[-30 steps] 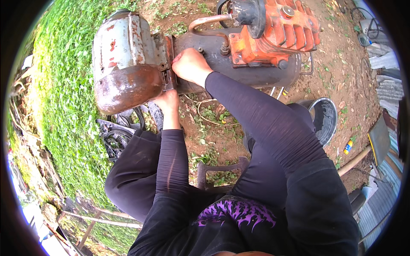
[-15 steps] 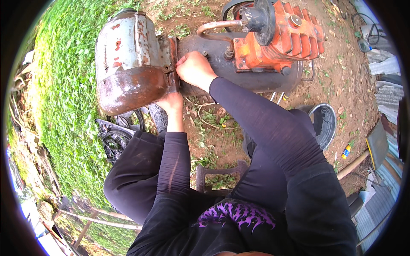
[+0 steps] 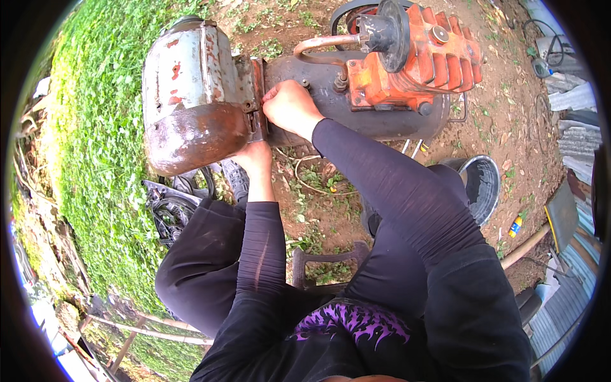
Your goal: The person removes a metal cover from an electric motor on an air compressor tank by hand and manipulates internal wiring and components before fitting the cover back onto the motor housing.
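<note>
A grey electric motor [image 3: 184,70] with chipped paint and a rusty brown end cover [image 3: 194,137] sits at the left end of a dark air tank [image 3: 382,124]. Between motor and tank stands a rusty mounting bracket [image 3: 258,70]. My right hand [image 3: 293,108] is closed at this bracket, thumb and fingers pinched together; whatever is between them is hidden. Below the end cover, my left hand [image 3: 256,158] reaches under the motor's near side, its fingers out of sight behind the metal. On the tank's right part rises an orange finned compressor head [image 3: 439,60] with a bent copper-coloured pipe [image 3: 312,44].
Black plastic parts [image 3: 168,213] lie on the grass by my left knee. A dark bucket [image 3: 485,188] stands right of my right leg, with a small yellow-and-blue bottle [image 3: 515,226] beyond it. A thin cable loop [image 3: 302,175] lies on the dirt. Corrugated metal sheets [image 3: 576,134] line the right edge.
The whole view has shifted slightly. Both hands keep their places at the motor and its bracket, with no clear change in grip.
</note>
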Tool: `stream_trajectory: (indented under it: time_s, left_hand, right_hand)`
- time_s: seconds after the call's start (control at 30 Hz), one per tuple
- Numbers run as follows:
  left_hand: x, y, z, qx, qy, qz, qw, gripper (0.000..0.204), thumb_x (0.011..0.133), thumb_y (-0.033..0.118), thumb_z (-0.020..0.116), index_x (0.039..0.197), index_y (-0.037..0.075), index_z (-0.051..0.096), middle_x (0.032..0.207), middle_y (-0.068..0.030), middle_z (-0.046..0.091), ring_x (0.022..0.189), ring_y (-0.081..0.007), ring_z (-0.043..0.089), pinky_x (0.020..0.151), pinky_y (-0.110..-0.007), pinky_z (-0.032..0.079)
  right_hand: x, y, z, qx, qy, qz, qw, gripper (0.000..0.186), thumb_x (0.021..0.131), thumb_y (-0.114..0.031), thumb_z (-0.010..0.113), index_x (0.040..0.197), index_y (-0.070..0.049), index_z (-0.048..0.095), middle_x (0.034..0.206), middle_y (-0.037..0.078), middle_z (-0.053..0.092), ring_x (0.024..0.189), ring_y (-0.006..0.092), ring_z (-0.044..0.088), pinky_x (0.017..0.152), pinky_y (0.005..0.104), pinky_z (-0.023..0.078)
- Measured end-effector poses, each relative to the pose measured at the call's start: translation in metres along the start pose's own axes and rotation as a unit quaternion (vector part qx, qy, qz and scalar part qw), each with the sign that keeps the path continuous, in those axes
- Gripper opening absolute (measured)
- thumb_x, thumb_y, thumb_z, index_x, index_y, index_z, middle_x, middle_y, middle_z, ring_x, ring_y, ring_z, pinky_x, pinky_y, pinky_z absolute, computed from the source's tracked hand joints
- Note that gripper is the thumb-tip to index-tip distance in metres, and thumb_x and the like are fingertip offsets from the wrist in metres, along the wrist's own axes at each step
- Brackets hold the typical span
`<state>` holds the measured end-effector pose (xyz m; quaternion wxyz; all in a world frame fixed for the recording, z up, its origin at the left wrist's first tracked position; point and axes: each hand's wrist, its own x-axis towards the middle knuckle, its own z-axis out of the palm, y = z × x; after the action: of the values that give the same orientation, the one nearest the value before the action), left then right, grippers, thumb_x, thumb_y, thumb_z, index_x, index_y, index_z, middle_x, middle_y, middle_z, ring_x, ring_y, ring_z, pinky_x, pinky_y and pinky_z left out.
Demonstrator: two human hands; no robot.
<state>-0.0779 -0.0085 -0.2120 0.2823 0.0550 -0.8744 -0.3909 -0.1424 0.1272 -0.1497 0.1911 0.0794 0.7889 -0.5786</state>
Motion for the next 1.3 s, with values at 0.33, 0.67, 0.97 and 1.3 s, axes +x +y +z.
stream_trajectory:
  time_s: [0.33,0.67,0.97,1.3]
  left_hand:
    - [0.003,0.008,-0.005,0.027,-0.023,0.016,0.999,0.049,0.085,0.012,0.071,0.13,-0.002,0.057,0.132,-0.0173,0.059,0.126,-0.0286,0.052,0.112,-0.043,0.032]
    - [-0.005,-0.007,0.005,-0.01,-0.003,0.01,1.0,0.043,0.089,0.017,0.069,0.128,0.002,0.06,0.13,-0.0174,0.061,0.125,-0.0348,0.053,0.109,-0.048,0.034]
    - [-0.01,-0.025,0.007,-0.026,-0.012,-0.01,1.0,0.042,0.088,0.012,0.068,0.128,0.0,0.059,0.129,-0.0186,0.061,0.124,-0.0328,0.054,0.109,-0.046,0.034]
    - [-0.015,-0.038,0.011,-0.066,-0.015,-0.064,0.996,0.045,0.088,0.009,0.067,0.13,0.0,0.056,0.131,-0.018,0.06,0.122,-0.0311,0.054,0.109,-0.045,0.035]
  right_hand:
    - [0.001,0.003,0.003,0.025,0.028,-0.001,0.999,0.012,0.072,-0.015,0.065,0.07,-0.006,0.073,0.08,0.022,0.069,0.085,0.0375,0.069,0.08,0.04,0.054]
    - [0.001,0.007,0.005,0.039,0.041,0.013,0.998,0.011,0.07,-0.014,0.068,0.075,-0.005,0.073,0.085,0.021,0.071,0.088,0.0349,0.07,0.082,0.0387,0.054]
    - [0.0,0.005,0.006,0.049,0.048,0.007,0.998,0.012,0.069,-0.014,0.069,0.077,-0.005,0.07,0.082,0.02,0.07,0.085,0.0344,0.07,0.08,0.0383,0.053]
    - [0.0,0.002,0.007,0.048,0.045,0.022,0.998,0.014,0.07,-0.013,0.067,0.078,-0.003,0.072,0.085,0.024,0.07,0.087,0.0378,0.069,0.081,0.0407,0.054]
